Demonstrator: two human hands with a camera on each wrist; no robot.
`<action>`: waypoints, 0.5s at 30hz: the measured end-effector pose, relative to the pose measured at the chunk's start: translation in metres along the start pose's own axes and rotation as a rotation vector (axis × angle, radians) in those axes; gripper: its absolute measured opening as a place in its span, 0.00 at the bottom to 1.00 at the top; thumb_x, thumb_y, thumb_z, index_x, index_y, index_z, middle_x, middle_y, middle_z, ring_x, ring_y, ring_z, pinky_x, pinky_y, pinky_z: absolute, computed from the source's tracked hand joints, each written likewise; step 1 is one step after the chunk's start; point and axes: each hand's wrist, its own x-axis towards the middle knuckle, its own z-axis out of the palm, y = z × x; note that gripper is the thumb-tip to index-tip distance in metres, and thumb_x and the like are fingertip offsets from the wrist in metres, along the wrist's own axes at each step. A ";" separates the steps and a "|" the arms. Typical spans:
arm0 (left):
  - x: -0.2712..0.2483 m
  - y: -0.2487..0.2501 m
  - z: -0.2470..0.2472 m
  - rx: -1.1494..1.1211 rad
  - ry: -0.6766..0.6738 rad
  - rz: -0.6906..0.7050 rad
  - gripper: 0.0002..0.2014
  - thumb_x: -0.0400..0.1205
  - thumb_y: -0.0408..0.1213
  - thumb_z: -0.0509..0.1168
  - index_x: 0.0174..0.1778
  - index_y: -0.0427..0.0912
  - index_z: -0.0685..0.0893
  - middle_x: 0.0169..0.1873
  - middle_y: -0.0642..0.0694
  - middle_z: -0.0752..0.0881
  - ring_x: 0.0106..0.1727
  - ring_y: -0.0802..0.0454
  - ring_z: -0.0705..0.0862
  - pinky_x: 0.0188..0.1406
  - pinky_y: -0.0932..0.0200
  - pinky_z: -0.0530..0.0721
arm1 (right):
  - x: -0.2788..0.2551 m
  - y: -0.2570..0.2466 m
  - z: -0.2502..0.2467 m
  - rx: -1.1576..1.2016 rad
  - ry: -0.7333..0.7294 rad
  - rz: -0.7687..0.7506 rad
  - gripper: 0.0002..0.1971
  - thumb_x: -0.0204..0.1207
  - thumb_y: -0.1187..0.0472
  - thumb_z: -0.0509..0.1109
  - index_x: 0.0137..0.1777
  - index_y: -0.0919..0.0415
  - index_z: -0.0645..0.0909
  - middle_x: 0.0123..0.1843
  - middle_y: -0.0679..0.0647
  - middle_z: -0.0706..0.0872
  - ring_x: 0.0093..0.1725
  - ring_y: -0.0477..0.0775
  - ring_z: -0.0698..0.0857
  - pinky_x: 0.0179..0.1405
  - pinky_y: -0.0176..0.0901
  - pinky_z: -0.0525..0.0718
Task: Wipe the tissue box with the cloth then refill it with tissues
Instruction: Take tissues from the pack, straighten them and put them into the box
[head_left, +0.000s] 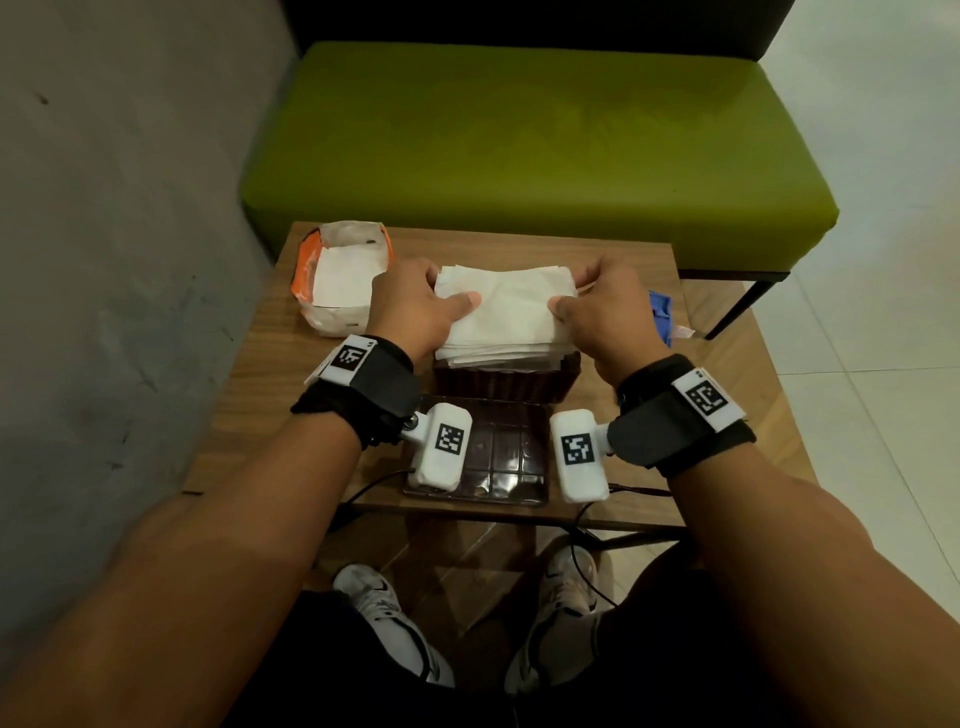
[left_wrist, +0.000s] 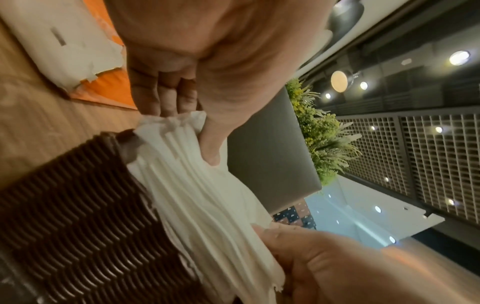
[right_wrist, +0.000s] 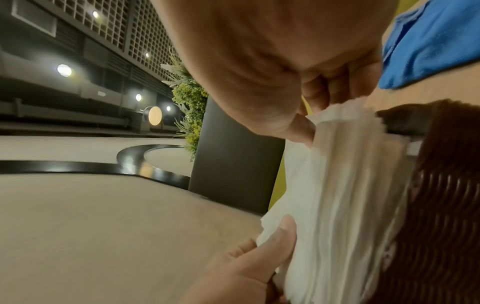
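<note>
A thick stack of white tissues (head_left: 506, 312) sits on top of the open brown woven tissue box (head_left: 506, 383), sticking well above its rim. My left hand (head_left: 449, 288) grips the stack's left end, thumb on top and fingers curled under the far edge. My right hand (head_left: 571, 293) grips the right end the same way. The left wrist view shows my left fingers (left_wrist: 166, 100) under the stack (left_wrist: 202, 201) beside the box (left_wrist: 78, 216). In the right wrist view my right hand (right_wrist: 311, 117) pinches the stack (right_wrist: 337, 195). The blue cloth (head_left: 661, 317) lies at the right, mostly hidden by my right hand.
An opened orange-and-white tissue pack (head_left: 340, 280) stands at the wooden table's (head_left: 249, 395) back left. The box's brown grid lid (head_left: 493, 462) lies near the front edge, between my wrists. A green bench (head_left: 519, 156) stands behind the table, a grey wall at the left.
</note>
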 end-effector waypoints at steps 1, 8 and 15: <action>0.000 -0.001 0.002 0.030 -0.006 0.016 0.20 0.79 0.50 0.83 0.50 0.38 0.84 0.44 0.42 0.85 0.56 0.36 0.85 0.47 0.51 0.76 | 0.000 0.001 0.002 -0.049 0.006 -0.011 0.11 0.77 0.67 0.76 0.52 0.56 0.77 0.56 0.59 0.89 0.58 0.64 0.89 0.59 0.69 0.90; -0.001 -0.002 0.006 0.138 -0.018 0.075 0.21 0.76 0.47 0.84 0.54 0.45 0.82 0.47 0.47 0.85 0.54 0.40 0.85 0.55 0.41 0.86 | 0.007 0.008 0.014 -0.378 0.018 -0.117 0.12 0.75 0.66 0.70 0.57 0.57 0.78 0.55 0.60 0.89 0.56 0.68 0.86 0.63 0.66 0.85; -0.008 -0.014 0.012 0.242 0.035 0.187 0.26 0.75 0.38 0.85 0.63 0.45 0.77 0.63 0.44 0.76 0.65 0.40 0.78 0.64 0.43 0.81 | 0.008 0.017 0.022 -0.685 -0.008 -0.313 0.13 0.76 0.69 0.67 0.60 0.62 0.76 0.54 0.68 0.87 0.58 0.73 0.82 0.50 0.57 0.71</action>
